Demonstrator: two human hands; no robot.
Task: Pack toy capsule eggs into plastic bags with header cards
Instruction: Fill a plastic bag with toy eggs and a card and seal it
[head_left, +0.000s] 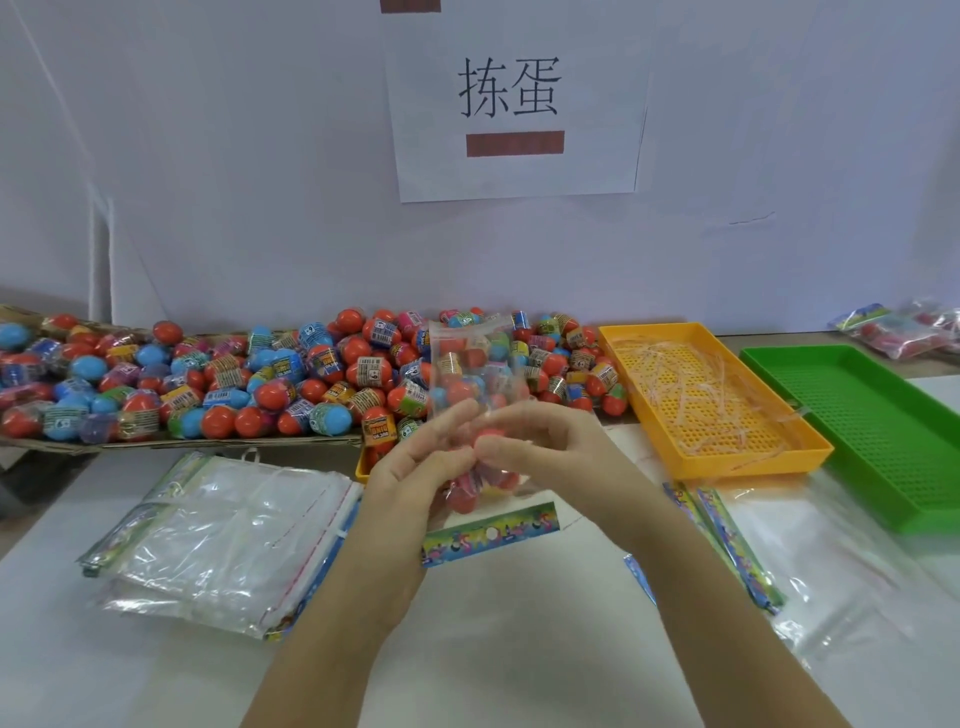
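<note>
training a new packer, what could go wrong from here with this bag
1. The bag looks open at the top while the left hand and right hand hold it; a tilt could spill its eggs.
2. The egg pile lies close behind, so a bump might knock some loose.

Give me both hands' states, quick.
Left hand: pinches the clear plastic bag of capsule eggs.
Right hand: pinches the same bag.

table (493, 649) | cardboard (208, 444) | bag stack (223, 540) | orange tray (753, 465) | green tray (883, 431)
</note>
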